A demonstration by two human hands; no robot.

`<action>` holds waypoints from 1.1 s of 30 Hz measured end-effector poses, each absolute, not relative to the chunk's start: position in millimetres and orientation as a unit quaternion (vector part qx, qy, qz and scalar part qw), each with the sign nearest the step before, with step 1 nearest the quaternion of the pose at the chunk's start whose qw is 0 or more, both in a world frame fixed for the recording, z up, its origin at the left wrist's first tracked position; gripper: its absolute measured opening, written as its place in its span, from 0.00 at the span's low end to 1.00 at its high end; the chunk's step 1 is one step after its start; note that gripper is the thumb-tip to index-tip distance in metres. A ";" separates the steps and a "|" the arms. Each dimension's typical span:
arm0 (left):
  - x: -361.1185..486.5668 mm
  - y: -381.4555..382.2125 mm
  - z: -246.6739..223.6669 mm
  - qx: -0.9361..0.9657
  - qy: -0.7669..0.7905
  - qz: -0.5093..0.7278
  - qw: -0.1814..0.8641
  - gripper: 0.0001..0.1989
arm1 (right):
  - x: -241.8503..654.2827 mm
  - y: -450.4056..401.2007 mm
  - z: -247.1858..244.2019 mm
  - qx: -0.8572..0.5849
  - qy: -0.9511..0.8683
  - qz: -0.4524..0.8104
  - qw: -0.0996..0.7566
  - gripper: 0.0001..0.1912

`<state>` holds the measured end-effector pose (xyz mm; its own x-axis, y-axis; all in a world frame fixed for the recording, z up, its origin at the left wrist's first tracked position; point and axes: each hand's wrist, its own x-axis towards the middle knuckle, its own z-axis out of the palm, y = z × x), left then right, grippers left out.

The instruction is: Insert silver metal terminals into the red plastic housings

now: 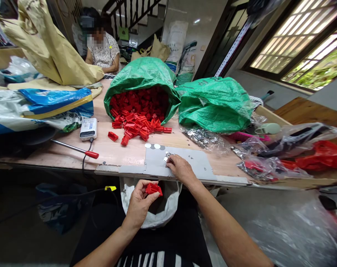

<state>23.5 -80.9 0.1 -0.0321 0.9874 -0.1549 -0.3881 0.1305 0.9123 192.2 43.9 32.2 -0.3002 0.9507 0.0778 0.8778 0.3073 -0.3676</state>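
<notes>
My left hand (pixel 140 200) grips a red plastic part (pixel 154 189) between thumb and fingers, just below the table edge and over the mouth of a white sack (pixel 165 213). My right hand (pixel 180 168) rests at a grey mat (pixel 200 163), its fingertips pinched together at a small pile of tiny metal pieces (pixel 168 155). Whether a piece sits between those fingertips is hidden. Beyond the mat, many more red plastic parts (pixel 137 126) spill from a green woven sack (pixel 146 70) lying on its side.
A second green sack (pixel 213 104) lies to the right, beside a clear bag of metal pieces (pixel 204 138). On the left are a white power bank (pixel 88 129) with a cable and a red-handled rod (pixel 76 148). Another person (pixel 104 52) sits at the far side.
</notes>
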 end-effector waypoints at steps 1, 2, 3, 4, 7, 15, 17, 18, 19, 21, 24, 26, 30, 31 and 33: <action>23.4 -81.1 0.0 0.338 0.442 0.567 0.607 0.15 | 192.9 45.3 32.9 -0.571 -0.797 0.136 0.146 0.02; 23.3 -81.4 0.0 0.336 0.443 0.567 0.608 0.15 | 193.7 46.7 33.6 -0.566 -0.797 0.144 0.153 0.02; 23.4 -81.6 0.2 0.334 0.443 0.567 0.608 0.15 | 194.5 48.0 34.2 -0.561 -0.797 0.153 0.164 0.02; 23.6 -81.7 0.5 0.332 0.443 0.568 0.609 0.15 | 195.3 49.0 34.8 -0.556 -0.796 0.164 0.176 0.02; 24.3 -80.8 2.1 0.322 0.441 0.571 0.613 0.15 | 197.0 50.5 35.9 -0.555 -0.781 0.194 0.212 0.02; 20.6 -74.2 8.6 0.275 0.394 0.595 0.645 0.15 | 201.6 49.6 34.2 -0.548 -0.763 0.217 0.264 0.06; 19.3 -71.8 11.6 0.253 0.386 0.599 0.654 0.16 | 201.1 46.6 34.9 -0.547 -0.751 0.238 0.283 0.05; 18.8 -70.2 13.2 0.242 0.384 0.601 0.658 0.16 | 199.9 43.8 35.8 -0.546 -0.740 0.262 0.295 0.05; 18.4 -68.5 14.7 0.232 0.382 0.603 0.660 0.17 | 198.1 40.1 37.1 -0.541 -0.726 0.295 0.306 0.05; 17.9 -64.6 17.4 0.221 0.371 0.606 0.667 0.20 | 193.2 30.2 41.0 -0.514 -0.704 0.371 0.322 0.05; 18.0 -59.1 19.8 0.221 0.348 0.609 0.678 0.22 | 184.7 13.2 49.3 -0.464 -0.711 0.424 0.314 0.06; 18.5 -56.4 20.5 0.220 0.339 0.609 0.682 0.22 | 180.1 4.0 54.3 -0.449 -0.739 0.403 0.300 0.05; 20.2 -53.1 22.1 0.216 0.325 0.610 0.689 0.24 | 174.6 -5.0 56.9 -0.430 -0.777 0.351 0.298 0.04; 20.4 -52.5 22.8 0.217 0.320 0.610 0.692 0.24 | 174.0 -5.8 56.1 -0.426 -0.781 0.347 0.298 0.05; 20.5 -50.9 24.3 0.218 0.313 0.609 0.696 0.24 | 173.8 -6.9 53.9 -0.420 -0.782 0.350 0.297 0.04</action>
